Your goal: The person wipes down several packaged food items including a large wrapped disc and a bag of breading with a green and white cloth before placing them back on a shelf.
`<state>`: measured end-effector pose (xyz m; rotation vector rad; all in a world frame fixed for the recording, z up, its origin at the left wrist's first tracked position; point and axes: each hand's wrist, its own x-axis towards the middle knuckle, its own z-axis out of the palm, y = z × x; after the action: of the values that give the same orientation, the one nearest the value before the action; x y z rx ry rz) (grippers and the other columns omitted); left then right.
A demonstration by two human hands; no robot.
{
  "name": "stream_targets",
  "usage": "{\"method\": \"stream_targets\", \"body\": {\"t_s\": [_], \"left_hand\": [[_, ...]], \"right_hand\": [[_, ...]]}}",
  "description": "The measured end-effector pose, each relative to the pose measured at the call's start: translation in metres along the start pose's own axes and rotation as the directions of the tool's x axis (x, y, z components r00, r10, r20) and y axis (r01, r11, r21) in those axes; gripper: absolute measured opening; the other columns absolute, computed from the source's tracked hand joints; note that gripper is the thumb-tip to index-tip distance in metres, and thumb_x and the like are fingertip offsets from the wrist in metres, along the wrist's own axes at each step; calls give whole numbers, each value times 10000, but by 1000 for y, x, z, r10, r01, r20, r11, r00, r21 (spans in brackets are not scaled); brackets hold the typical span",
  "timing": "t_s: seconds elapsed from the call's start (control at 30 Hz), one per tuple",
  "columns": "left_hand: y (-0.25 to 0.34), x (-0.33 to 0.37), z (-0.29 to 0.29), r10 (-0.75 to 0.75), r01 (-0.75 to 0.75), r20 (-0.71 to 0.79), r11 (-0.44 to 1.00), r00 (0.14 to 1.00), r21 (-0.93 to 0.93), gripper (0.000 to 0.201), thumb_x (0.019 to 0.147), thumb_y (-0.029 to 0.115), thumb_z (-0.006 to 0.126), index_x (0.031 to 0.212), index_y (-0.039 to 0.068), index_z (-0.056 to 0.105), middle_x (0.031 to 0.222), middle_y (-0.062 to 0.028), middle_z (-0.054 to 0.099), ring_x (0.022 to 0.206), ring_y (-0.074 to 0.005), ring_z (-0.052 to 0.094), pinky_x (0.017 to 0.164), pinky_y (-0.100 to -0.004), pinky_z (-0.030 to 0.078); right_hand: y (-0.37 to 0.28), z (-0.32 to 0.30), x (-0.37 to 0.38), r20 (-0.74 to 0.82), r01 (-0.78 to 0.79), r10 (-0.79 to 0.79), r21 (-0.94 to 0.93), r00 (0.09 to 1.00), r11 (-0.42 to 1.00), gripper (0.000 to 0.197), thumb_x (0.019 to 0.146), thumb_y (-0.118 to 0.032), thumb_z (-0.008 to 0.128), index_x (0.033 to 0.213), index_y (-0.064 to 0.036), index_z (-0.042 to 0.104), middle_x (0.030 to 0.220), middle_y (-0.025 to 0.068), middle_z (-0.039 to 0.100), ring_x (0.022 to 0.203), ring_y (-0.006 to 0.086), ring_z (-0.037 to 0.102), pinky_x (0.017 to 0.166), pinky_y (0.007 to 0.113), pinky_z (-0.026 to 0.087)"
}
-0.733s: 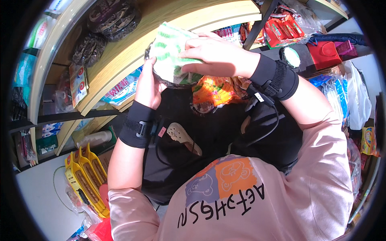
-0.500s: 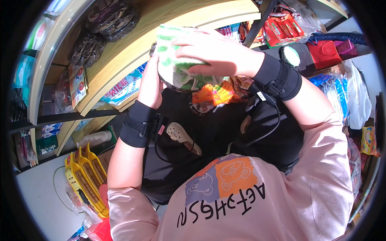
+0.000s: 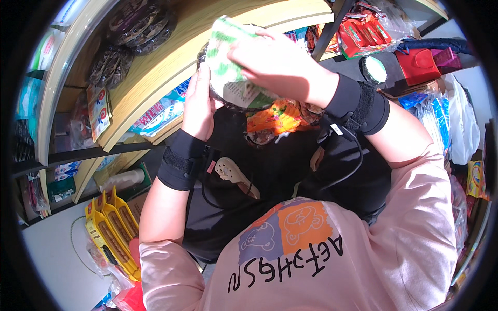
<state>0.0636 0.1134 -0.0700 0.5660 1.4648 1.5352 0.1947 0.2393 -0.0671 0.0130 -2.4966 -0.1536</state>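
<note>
While both hands close on it, the green-and-white packet (image 3: 228, 62) sits high in the view, raised in front of a wooden shelf (image 3: 171, 57). Its pale underside with small print faces down toward the person. The left hand (image 3: 199, 106) grips the packet from its left side, palm against the edge and fingers upright along it. The right hand (image 3: 277, 65) lies over the top and right of the packet, fingers curled across the green pattern, so the packet is clamped between the two hands. Each wrist wears a black strap; a thin black cable (image 3: 353, 166) runs down from the right one. Just below the packet, an orange packet (image 3: 275, 119) shows in the mouth of a black bag (image 3: 270, 171) held against the person's chest. A pink sleeve (image 3: 415, 207) covers the right arm. Dark wrapped goods (image 3: 140, 26) lie on the shelf above, and blue-and-white packs (image 3: 158, 111) sit under its board. Yellow boxes (image 3: 111, 228) stand at the lower left, well apart from the hands. Red packs (image 3: 363, 31) fill the upper right shelf.
</note>
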Motion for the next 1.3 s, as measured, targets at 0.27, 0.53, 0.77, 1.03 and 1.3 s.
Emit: {"method": "stream_targets", "body": {"t_s": [0.27,0.53,0.77,1.03,1.3], "left_hand": [[-2,5,-10,180,-181,29,983,983,25,482,987,413,412,1287,40,464,1097,-57,611,849,-99,609,650,-225,504],[2,16,-28,255,-251,-79,966,964,56,554,976,474,397,1302,30,453,1191,-102,594,989,-161,618,757,-308,514],[6,11,-23,-104,99,19,977,994,187,569,953,540,396,1265,74,490,1024,-43,628,809,-76,598,610,-213,475],[8,1,-11,-126,116,75,986,989,122,437,972,432,423,1224,84,505,992,-30,592,825,-102,572,685,-242,484],[22,25,-50,31,-32,-111,999,993,-6,548,963,497,404,1312,78,458,1197,-91,596,1045,-192,597,815,-339,508]], "right_hand": [[31,-2,-7,-92,-230,233,41,968,972,288,863,-180,588,1122,-80,512,898,139,586,845,292,606,719,378,499],[48,-17,-12,1,-439,455,260,891,860,265,877,-206,556,1007,20,509,844,232,560,790,382,575,696,419,471],[45,-18,3,-219,-273,441,530,871,803,287,899,-119,543,1157,2,512,959,139,597,863,250,599,762,329,482],[-7,-2,1,-15,-84,93,305,996,949,301,853,-196,594,1109,-50,535,989,129,580,907,318,579,776,381,489],[16,2,-9,148,-249,212,311,966,917,303,872,-221,570,1122,-58,521,936,142,589,915,314,597,798,382,497]]}}
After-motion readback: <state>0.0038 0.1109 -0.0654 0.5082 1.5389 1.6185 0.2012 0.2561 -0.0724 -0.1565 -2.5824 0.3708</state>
